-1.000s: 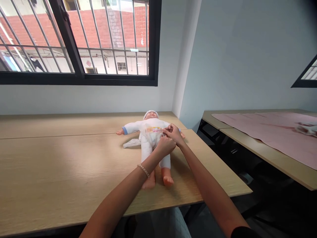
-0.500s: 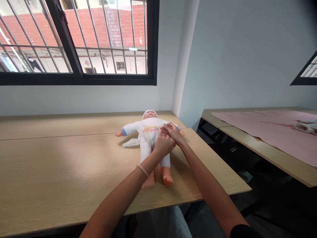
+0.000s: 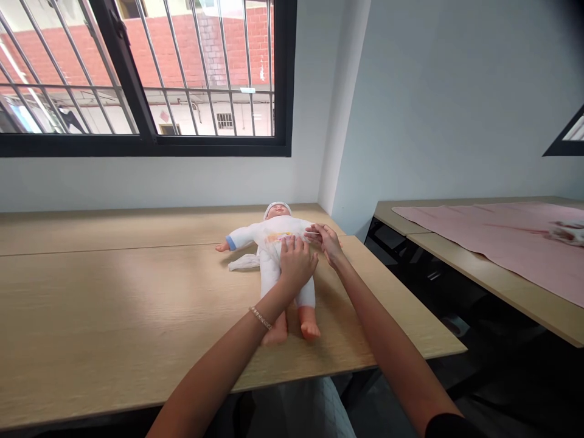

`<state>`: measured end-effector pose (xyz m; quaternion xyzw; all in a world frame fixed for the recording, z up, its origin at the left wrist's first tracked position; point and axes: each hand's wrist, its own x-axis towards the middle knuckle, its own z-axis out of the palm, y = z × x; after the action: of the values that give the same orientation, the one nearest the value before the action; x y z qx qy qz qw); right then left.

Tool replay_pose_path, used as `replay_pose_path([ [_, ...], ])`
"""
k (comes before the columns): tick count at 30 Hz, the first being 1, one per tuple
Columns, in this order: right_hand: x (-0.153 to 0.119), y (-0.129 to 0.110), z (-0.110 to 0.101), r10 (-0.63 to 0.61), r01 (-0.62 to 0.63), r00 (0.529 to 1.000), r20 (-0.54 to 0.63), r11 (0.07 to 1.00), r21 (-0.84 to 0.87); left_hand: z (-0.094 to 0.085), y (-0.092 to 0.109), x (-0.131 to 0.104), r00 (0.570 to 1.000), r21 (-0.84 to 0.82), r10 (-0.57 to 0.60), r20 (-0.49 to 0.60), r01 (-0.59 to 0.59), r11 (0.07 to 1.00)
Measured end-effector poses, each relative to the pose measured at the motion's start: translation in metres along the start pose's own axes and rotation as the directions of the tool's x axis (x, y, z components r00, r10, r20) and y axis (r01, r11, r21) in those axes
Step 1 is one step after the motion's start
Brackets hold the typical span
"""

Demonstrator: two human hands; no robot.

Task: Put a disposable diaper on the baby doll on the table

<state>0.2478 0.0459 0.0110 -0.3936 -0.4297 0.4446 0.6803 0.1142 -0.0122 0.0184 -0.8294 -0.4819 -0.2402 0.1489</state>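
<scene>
In the head view, one vinyl-limbed baby doll in a white outfit [image 3: 268, 267], face up, at the middle of the pale wood-grain tabletop [image 3: 137, 310]. Wears one white cap [image 3: 277, 206]; points two bare, smooth, orange-pink feet [image 3: 310, 329] toward the near edge. Shows one blue cuff [image 3: 231, 243] and a small orange-yellow print [image 3: 277, 236] across the belly. Beside the doll's hip, one limp strip of white cloth [image 3: 245, 263], thin and creased.

Two bare hands at the doll. Left hand [image 3: 298, 261] spread over the lower belly, fingers extended, not clenched; at its wrist, one pale beaded bracelet [image 3: 261, 318]. Right hand [image 3: 325, 241] by the doll's side, fingers curled toward the thumb; cannot tell whether pinching anything.

Under the doll, matte wood grain crossed by one long seam. To the right, one second table [image 3: 483, 267] with one rippled pink cloth [image 3: 493, 228] and one crumpled whitish bundle [image 3: 566, 233]. Behind, pale plain walls [image 3: 410, 109] and two dark-framed windows [image 3: 146, 146], the larger one barred, with red brick beyond.
</scene>
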Motion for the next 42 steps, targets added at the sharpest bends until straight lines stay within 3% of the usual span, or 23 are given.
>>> replay_pose_path([
  [6,-0.001,0.008,0.003,-0.046,0.058,0.996,0.072,0.984,-0.166,0.0,-0.004,-0.001,0.998,-0.031,-0.06,0.006,0.06,0.998],
  [14,0.009,0.022,-0.005,-0.081,0.08,0.997,0.003,0.968,-0.237,0.003,-0.014,0.0,0.99,-0.036,-0.14,-0.01,0.139,0.99],
  [21,0.006,0.024,-0.004,-0.135,0.149,0.989,0.066,0.935,-0.322,0.002,-0.018,0.001,0.968,0.029,-0.249,-0.024,0.249,0.968],
  [35,-0.001,0.021,0.003,-0.235,0.327,0.939,0.25,0.833,-0.445,0.004,-0.018,0.001,0.966,0.04,-0.257,-0.015,0.257,0.966],
  [42,0.001,0.025,0.002,-0.224,0.286,0.956,0.192,0.863,-0.418,0.004,-0.02,-0.001,0.974,0.004,-0.219,-0.054,0.22,0.976],
])
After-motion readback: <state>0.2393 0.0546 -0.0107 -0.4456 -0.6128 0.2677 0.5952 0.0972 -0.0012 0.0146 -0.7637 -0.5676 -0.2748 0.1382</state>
